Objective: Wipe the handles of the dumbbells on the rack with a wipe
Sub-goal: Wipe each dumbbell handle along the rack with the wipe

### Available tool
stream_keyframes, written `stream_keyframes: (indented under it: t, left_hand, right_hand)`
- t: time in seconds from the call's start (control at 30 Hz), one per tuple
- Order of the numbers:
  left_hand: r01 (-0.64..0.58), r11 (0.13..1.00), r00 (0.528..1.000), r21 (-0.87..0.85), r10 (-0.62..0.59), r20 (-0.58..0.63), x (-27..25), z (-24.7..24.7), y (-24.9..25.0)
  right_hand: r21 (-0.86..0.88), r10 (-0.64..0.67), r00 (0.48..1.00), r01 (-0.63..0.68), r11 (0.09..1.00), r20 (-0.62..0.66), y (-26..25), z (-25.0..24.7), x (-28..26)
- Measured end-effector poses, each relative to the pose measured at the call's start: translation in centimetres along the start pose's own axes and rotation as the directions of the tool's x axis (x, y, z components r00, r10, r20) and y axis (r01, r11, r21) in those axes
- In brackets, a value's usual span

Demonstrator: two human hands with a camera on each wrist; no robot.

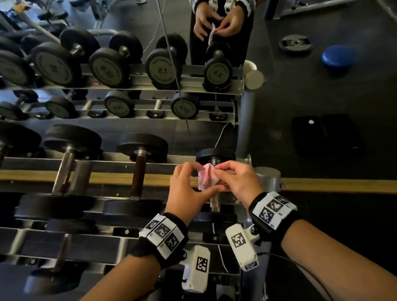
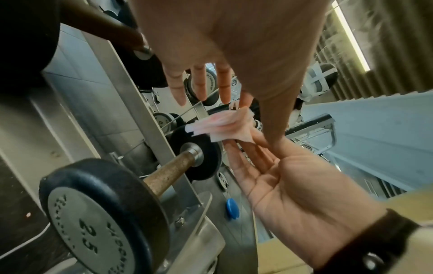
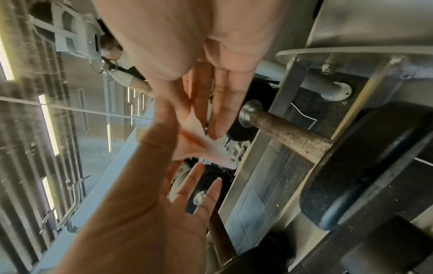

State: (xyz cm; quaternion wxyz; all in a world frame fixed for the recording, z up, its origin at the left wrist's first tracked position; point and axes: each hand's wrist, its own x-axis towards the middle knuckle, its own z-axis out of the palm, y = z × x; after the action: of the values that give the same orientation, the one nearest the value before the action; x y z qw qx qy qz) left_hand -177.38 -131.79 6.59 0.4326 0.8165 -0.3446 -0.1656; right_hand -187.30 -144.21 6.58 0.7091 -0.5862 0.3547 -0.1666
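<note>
L hand [image 1: 188, 191] & R hand [image 1: 239, 180] pinch wipe [image 1: 206, 178] above rack-end dumbbell [image 1: 214, 163].

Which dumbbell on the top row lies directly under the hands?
The rightmost dumbbell, at the rack's end: both hands hold the pink wipe over its handle; the others lie farther left.

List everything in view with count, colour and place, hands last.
wipe: one, pink, crumpled, pinched between both hands above the rack's right end.
dumbbells: many, black heads with brownish handles, lying in rows.
rack: one, grey metal, tiered, below the hands.
mirror: one, behind the rack, repeating the scene.
weight plate: one, black, on the floor in the reflection.
disc: one, blue, beside that plate.
left hand: pinches the wipe.
right hand: pinches the wipe.
</note>
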Motion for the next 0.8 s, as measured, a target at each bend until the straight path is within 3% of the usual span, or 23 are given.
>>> stream_keyframes:
  t: [0.07,0.17,0.27,0.43,0.53,0.6,0.7,0.8]
  left_hand:
    - [0.011,1.0,1.0,0.024,-0.01,-0.023,0.0,0.2,-0.1]
    - [0.11,0.99,0.992,-0.089,-0.116,-0.058,0.2,0.0,-0.4]
    - [0.126,0.975,0.989,-0.184,-0.137,-0.052,0.4,-0.6,-0.5]
    - [0.123,0.964,0.979,-0.234,-0.157,-0.13,1.3,-1.7,-0.3]
    - [0.131,0.984,0.979,-0.117,-0.147,-0.141,1.6,-1.4,0.2]
    - [0.154,0.979,0.981,-0.131,-0.168,-0.097,1.2,-1.4,0.4]
    - [0.268,0.894,0.963,-0.36,-0.24,0.122,0.3,-1.1,0.3]
    - [0.304,0.868,0.945,-0.393,-0.224,0.238,-0.4,-0.9,-0.2]
  right_hand:
    - [-0.067,-0.026,1.0,0.026,0.997,0.011,0.3,-0.1,0.2]
    - [-0.156,-0.083,0.996,0.087,0.984,0.034,0.5,-0.6,0.4]
    - [-0.346,-0.185,0.98,0.198,0.917,0.068,0.2,-1.3,0.5]
    - [-0.312,-0.148,0.96,0.219,0.925,0.236,-1.0,-1.2,0.4]
    - [-0.256,-0.166,0.955,0.228,0.939,0.245,-1.4,-0.6,0.3]
    - [-0.239,-0.174,0.963,0.221,0.946,0.204,-1.3,-0.5,0.3]
    - [-0.238,-0.164,0.971,0.204,0.95,0.176,-1.0,-0.6,0.4]
    - [-0.24,-0.148,0.968,0.196,0.951,0.203,-0.5,-0.6,0.4]
